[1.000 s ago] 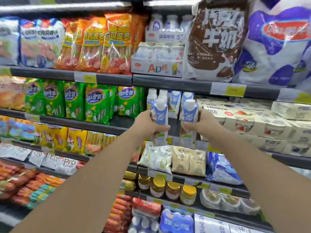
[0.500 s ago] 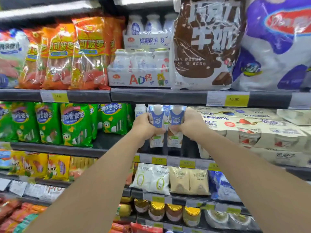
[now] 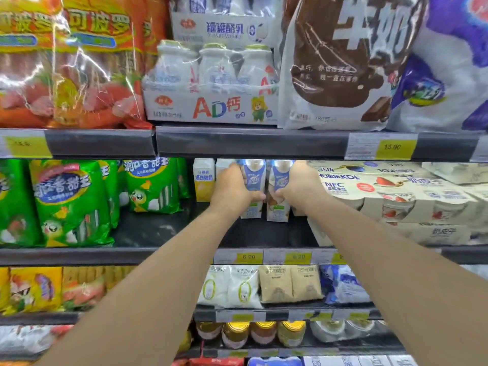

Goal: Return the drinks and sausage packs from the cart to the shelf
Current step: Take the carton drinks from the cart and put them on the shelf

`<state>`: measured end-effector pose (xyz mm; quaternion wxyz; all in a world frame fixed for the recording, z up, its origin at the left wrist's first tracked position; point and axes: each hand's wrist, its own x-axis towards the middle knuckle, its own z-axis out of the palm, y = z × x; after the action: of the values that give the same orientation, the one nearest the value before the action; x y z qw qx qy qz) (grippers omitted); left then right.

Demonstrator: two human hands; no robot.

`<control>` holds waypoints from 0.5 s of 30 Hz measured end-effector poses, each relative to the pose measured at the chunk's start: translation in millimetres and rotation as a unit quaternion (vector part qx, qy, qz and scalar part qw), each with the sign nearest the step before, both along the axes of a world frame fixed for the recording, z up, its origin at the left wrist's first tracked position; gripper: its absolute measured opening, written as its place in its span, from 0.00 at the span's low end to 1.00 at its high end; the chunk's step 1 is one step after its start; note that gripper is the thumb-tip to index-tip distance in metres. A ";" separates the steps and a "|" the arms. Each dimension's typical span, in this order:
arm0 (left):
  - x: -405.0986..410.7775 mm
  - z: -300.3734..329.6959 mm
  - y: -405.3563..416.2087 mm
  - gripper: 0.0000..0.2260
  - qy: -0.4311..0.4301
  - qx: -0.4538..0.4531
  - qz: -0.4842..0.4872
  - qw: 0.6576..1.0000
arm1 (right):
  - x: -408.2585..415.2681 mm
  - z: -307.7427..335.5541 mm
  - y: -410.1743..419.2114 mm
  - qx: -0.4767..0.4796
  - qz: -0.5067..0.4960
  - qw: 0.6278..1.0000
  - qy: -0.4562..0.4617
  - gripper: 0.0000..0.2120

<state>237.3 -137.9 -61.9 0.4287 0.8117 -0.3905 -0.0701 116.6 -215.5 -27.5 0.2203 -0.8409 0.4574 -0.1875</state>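
Two white-and-blue drink cartons stand side by side, deep on the dark middle shelf [image 3: 169,231]. My left hand [image 3: 232,188] is wrapped around the left drink carton [image 3: 254,178]. My right hand [image 3: 301,186] grips the right drink carton [image 3: 280,180]. Both cartons are upright, their bases low on the shelf board, though I cannot tell if they touch it. Their tops are tucked under the shelf above. Green sausage packs [image 3: 71,202] fill the left of this shelf, and orange sausage packs [image 3: 71,64] sit one level up. The cart is out of view.
A yellow-and-white carton [image 3: 203,178] stands just left of my left hand. Stacked yogurt multipacks [image 3: 396,196] crowd the right side, touching my right wrist. Bottle multipacks [image 3: 216,85] and large milk bags [image 3: 343,62] sit above. Bags and jars fill the lower shelves.
Both hands have pushed the two cartons forward and down, from in front of the shelf edge to deep inside the middle shelf. The view has moved closer to the shelf.
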 end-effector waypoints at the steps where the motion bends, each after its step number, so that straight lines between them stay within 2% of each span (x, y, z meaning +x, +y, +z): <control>1: 0.4 -0.2 1.4 0.22 -0.013 0.010 -0.002 1.000 | 0.1 0.2 1.6 -0.001 0.000 1.000 -0.002 0.25; 3: 3.0 -3.0 2.8 0.22 -0.038 0.048 -0.009 0.998 | -0.4 -1.5 3.3 0.006 0.003 1.000 -0.023 0.28; 8: 6.2 -8.9 -1.2 0.21 -0.070 0.068 -0.003 0.995 | 0.7 -6.1 4.8 -0.003 -0.015 0.996 -0.088 0.23; 15: 6.3 -8.8 -6.4 0.21 -0.056 0.071 0.003 0.996 | 1.0 -3.4 6.3 -0.010 -0.018 0.997 -0.072 0.25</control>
<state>243.5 -144.3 -70.8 0.3472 0.8439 -0.4059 -0.0509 117.5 -209.2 -31.0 0.2412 -0.8191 0.4532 -0.2559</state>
